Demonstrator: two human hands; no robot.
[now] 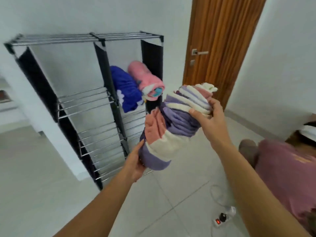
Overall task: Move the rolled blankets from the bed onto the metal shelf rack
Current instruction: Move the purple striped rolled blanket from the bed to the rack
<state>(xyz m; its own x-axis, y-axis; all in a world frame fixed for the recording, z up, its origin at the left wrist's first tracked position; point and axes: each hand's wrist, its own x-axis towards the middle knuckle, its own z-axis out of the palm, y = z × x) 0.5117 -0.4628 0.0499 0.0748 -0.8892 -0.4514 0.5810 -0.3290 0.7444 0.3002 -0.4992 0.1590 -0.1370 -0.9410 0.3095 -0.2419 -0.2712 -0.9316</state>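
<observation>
I hold a rolled blanket striped purple, cream and pink in the air in front of the metal shelf rack. My left hand grips its lower end from below. My right hand grips its upper end. The rack is black-framed with chrome bars and stands against the white wall. On its upper right shelf lie a blue rolled blanket and a pink rolled blanket, side by side and touching. The bed is out of view.
A wooden door stands shut to the right of the rack. On the tiled floor lie a white power strip with a lit red switch and its cable. My pink shirt shows at the right edge.
</observation>
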